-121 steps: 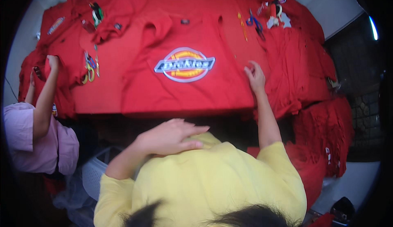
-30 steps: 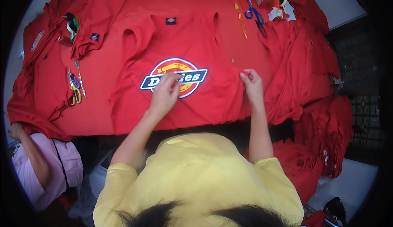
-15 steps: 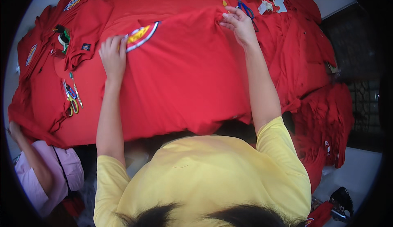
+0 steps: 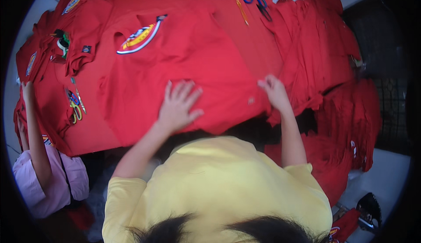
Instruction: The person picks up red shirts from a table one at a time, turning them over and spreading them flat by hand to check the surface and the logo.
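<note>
A red T-shirt (image 4: 175,76) lies spread on the red-covered table before me, its arched yellow, white and blue badge (image 4: 139,38) toward the far left and a small dark tag just beyond it. My left hand (image 4: 177,107) rests flat on the near part of the shirt with its fingers spread. At the shirt's right side, my right hand (image 4: 275,93) has its fingers pinched together on the cloth edge. A tiny pale mark shows on the fabric between the two hands.
Blue-handled scissors (image 4: 255,0) and a yellow pen-like tool (image 4: 239,7) lie at the far right. Yellow-handled scissors (image 4: 76,110) and a thin pointed tool (image 4: 79,96) lie left. Red garments (image 4: 311,59) are heaped on both sides. A co-worker in pink (image 4: 57,177) handles red cloth at left.
Both hands have come nearer to me from the shirt's far edge. The left has let go of the badge area and lies flat; the lifted cloth has settled onto the table.
</note>
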{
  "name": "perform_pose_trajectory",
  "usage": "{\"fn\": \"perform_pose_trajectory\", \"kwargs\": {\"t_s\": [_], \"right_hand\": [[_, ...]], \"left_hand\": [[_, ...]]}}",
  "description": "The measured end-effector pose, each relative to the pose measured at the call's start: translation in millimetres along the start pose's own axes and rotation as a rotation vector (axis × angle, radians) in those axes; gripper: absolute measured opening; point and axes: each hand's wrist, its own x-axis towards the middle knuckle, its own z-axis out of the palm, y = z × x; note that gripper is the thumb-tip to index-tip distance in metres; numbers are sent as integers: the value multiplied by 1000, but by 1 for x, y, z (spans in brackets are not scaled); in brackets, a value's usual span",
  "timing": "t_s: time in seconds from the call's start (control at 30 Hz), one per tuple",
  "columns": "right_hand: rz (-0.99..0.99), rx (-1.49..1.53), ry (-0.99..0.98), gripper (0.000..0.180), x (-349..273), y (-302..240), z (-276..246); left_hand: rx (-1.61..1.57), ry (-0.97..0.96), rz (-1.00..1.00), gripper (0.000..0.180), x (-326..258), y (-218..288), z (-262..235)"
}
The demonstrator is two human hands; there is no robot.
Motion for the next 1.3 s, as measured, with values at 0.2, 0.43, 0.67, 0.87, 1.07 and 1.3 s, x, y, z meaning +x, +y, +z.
{"fn": "perform_pose_trajectory", "kwargs": {"t_s": [0.2, 0.43, 0.67, 0.87, 1.07, 1.3], "right_hand": [[-361, 208, 418, 25, 24, -59, -9], [3, 424, -740, 31, -62, -56, 40], [-109, 482, -783, 27, -65, -107, 106], [-189, 477, -766, 22, -55, -104, 121], [-448, 617, -468, 57, -57, -111, 133], [-701, -75, -150, 47, -26, -121, 144]], "left_hand": [[166, 170, -52, 57, 54, -79, -10], [-141, -108, -202, 53, -17, 45, -27], [-233, -88, -272, 39, -33, 65, -23], [-419, 16, -308, 30, -50, 54, -11], [-1467, 200, -819, 5, -14, 65, -49], [-935, 934, -253, 5, 34, 17, -207]]}}
